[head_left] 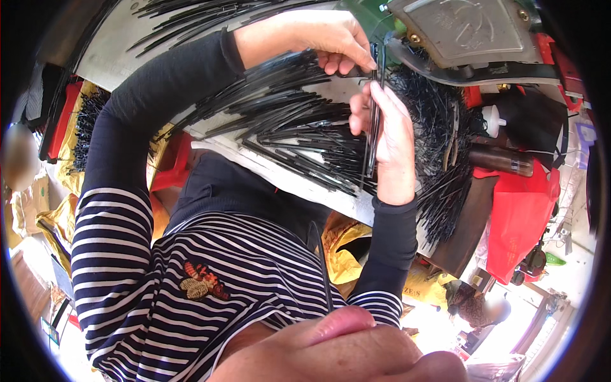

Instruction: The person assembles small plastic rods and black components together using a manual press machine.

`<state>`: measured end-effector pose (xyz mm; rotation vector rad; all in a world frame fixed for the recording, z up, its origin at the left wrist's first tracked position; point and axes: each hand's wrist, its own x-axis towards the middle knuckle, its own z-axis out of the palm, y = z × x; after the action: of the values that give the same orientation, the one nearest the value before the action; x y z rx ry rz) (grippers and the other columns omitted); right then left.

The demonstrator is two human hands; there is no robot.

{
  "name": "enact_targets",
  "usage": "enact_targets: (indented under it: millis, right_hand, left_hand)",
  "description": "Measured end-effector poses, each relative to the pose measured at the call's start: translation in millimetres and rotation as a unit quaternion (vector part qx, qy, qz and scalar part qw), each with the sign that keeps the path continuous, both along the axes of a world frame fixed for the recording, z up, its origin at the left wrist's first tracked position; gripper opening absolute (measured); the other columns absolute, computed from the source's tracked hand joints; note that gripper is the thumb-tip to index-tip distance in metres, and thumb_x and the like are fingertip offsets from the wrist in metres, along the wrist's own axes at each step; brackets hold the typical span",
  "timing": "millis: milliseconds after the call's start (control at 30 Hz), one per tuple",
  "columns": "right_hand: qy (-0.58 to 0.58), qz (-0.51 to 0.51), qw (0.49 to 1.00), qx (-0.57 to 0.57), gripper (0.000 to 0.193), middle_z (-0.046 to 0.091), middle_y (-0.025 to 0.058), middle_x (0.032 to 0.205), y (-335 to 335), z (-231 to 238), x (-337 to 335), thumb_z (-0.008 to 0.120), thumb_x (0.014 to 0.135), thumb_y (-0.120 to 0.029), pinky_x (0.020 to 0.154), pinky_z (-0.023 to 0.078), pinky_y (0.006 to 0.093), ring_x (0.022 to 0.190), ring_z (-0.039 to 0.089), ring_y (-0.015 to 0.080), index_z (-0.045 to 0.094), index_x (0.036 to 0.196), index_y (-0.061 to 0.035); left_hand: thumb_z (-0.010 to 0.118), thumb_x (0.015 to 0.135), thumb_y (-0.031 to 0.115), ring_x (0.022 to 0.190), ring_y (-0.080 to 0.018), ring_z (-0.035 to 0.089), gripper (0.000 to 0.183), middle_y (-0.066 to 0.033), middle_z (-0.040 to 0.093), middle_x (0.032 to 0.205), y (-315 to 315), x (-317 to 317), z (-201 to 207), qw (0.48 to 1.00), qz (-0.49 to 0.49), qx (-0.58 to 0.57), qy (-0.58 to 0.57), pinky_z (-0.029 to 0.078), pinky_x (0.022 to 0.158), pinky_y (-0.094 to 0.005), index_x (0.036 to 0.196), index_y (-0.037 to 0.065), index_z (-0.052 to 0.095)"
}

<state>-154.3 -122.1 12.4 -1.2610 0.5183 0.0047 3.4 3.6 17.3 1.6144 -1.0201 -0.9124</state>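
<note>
Thin black rods stand in a small bundle in front of me, running up and down in the view. Around their middle, my right hand is closed, with its fingers curled from the side. The thumb and fingers of my left hand pinch near the upper end of the same bundle. Loose black rods lie in heaps on the pale tabletop, beneath and left of my hands. What the rods are for or made of, I cannot make out.
A green machine with a grey metal cover stands at the far right. Below it sits a tangled heap of thin black strands. A red bag hangs to the right, near a dark brown cylinder. Yellow sacks lie below the table.
</note>
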Motion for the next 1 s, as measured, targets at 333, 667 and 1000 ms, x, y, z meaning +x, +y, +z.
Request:
enact_targets:
  millis: [333, 667, 1000]
  right_hand:
    - [0.121, 0.015, 0.948, -0.294, 0.024, 0.047, -0.0026, 0.061, -79.2, 26.3, -90.1, 0.048, 0.093, -0.02, 0.038, 0.024, 0.0158, 0.044, 0.033, 0.0008, 0.057, 0.106, -0.0015]
    - [0.171, -0.141, 0.574, -0.789, 0.032, 0.065, 0.0127, 0.1, -157.3, 36.2, -155.1, 0.058, 0.086, -0.022, 0.075, 0.048, 0.0327, 0.087, 0.064, 0.0234, 0.057, 0.111, -0.0021]
    - [0.044, 0.008, 0.716, -0.696, 0.019, 0.066, 0.0117, 0.087, -70.4, 20.0, -64.7, 0.06, 0.082, -0.014, 0.067, 0.05, 0.0312, 0.074, 0.065, 0.0237, 0.062, 0.1, -0.0063]
  left_hand:
    - [0.058, 0.083, 0.022, 0.045, -0.0123, 0.056, 0.024, -0.0052, 0.061, 0.058, 6.0, -8.9, 12.5, 0.987, -0.1, 0.092, -0.086, 0.044, 0.043, -0.0264, 0.076, 0.002, 0.067]
    - [0.065, 0.072, 0.024, 0.073, -0.0322, 0.061, 0.02, -0.0128, 0.063, 0.072, 7.6, -53.1, -5.3, 0.891, -0.068, 0.086, -0.441, 0.048, 0.069, -0.0384, 0.079, 0.005, 0.063]
    - [0.06, 0.071, 0.017, 0.062, -0.0268, 0.06, 0.018, -0.0115, 0.062, 0.065, -0.7, -34.7, -10.3, 0.941, -0.104, 0.121, -0.299, 0.047, 0.062, -0.0333, 0.077, 0.001, 0.064]
